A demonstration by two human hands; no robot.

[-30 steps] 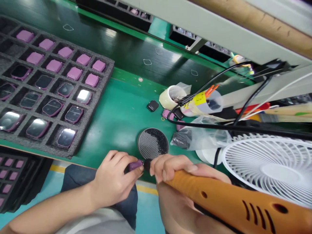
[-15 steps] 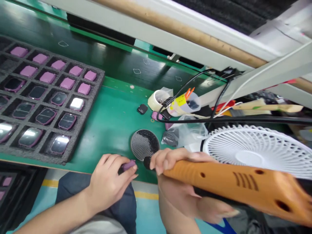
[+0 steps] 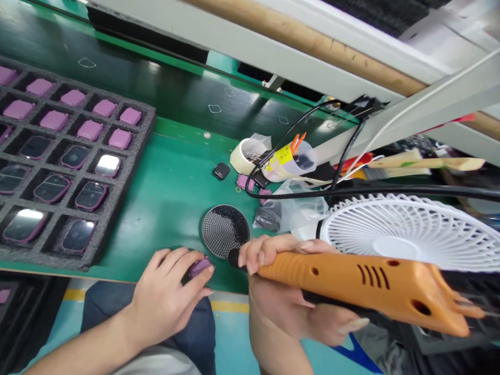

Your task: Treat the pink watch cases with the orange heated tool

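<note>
My left hand point(image 3: 167, 289) rests near the front edge of the green bench mat point(image 3: 175, 208), its fingers shut on a small purple watch case point(image 3: 200, 267). My right hand point(image 3: 265, 251) grips an orange handheld power tool point(image 3: 351, 284). The tool's black tip point(image 3: 234, 258) points left, a short gap from the watch case. A round perforated dark disc point(image 3: 225, 232) lies just beyond the tip. Further left stands a black foam tray point(image 3: 133, 140) holding rows of purple cases and glass-faced watches.
A white fan point(image 3: 402, 234) stands at the right, behind the tool. Black cables cross above a clear plastic bag point(image 3: 300, 208), a tape roll point(image 3: 244, 158) and a plastic cup point(image 3: 291, 161). A small black piece point(image 3: 221, 171) lies on the mat. A white shelf beam runs overhead.
The view has swung, shifting the tray left. The watch case and black tool tip have moved apart, and the orange tool now lies closer to level across the view.
</note>
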